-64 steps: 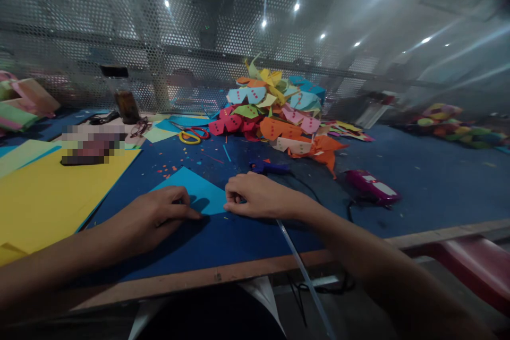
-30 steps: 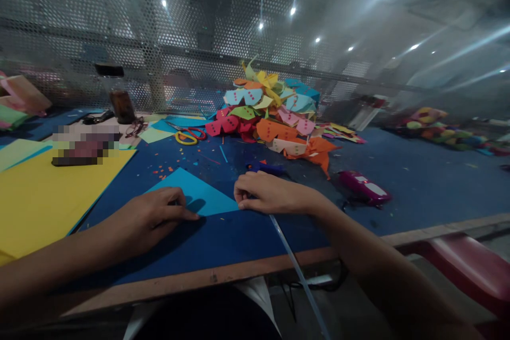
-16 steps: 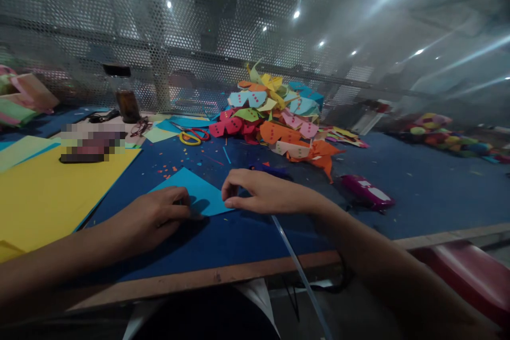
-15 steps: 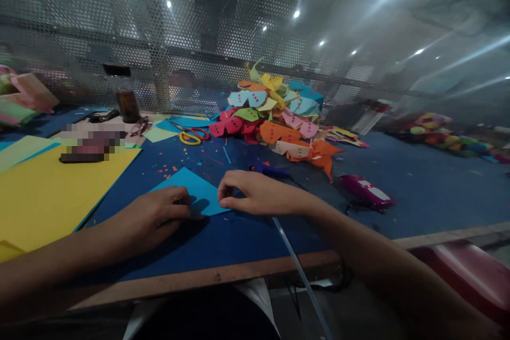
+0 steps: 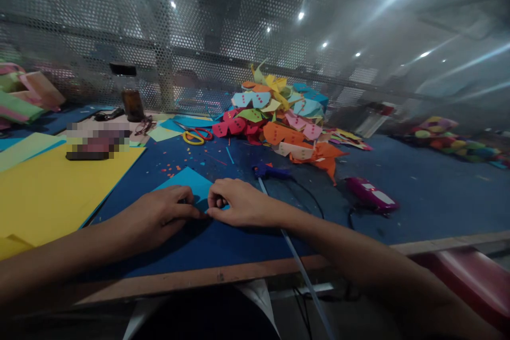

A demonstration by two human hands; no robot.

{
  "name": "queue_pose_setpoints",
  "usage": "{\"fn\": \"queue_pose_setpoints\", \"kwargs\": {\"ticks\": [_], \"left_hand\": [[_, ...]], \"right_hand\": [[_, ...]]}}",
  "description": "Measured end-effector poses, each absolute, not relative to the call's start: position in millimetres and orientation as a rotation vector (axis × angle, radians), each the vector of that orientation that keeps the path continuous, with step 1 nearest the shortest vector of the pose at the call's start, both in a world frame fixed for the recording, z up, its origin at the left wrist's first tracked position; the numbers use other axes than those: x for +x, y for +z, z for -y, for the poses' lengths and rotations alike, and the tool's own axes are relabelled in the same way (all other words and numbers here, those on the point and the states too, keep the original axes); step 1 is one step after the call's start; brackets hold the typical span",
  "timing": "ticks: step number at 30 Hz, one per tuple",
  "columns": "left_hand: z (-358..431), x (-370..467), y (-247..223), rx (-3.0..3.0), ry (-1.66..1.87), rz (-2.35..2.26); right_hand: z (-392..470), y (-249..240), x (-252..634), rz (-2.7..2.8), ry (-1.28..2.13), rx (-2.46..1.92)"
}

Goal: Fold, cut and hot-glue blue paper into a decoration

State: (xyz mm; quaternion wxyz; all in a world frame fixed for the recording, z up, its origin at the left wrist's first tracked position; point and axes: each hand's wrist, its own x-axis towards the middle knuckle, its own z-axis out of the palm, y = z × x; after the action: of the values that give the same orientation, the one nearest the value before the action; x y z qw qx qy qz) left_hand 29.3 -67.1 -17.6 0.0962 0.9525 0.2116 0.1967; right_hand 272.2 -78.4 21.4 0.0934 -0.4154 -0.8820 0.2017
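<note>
Crowding the near edge of blue paper (image 5: 198,183): left hand (image 5: 161,215), right hand (image 5: 241,204)

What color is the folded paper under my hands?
Bright blue; the head view shows the folded paper best.

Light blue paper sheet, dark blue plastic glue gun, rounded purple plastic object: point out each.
Paper sheet (image 5: 191,183): head view, exposed upper part.
Glue gun (image 5: 274,172): head view, body.
Purple object (image 5: 370,195): head view, top.
</note>
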Motion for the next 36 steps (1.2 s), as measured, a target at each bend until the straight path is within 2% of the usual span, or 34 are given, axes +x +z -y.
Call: {"fn": "queue_pose_setpoints", "kwargs": {"ticks": [27, 36], "left_hand": [[65, 26, -19, 2.756, 0.552, -0.608], [64, 25, -19, 2.752, 0.554, -0.608]], "right_hand": [[74, 40, 302, 2.809, 0.733, -1.136], [67, 48, 314, 2.846, 0.879, -1.163]]}}
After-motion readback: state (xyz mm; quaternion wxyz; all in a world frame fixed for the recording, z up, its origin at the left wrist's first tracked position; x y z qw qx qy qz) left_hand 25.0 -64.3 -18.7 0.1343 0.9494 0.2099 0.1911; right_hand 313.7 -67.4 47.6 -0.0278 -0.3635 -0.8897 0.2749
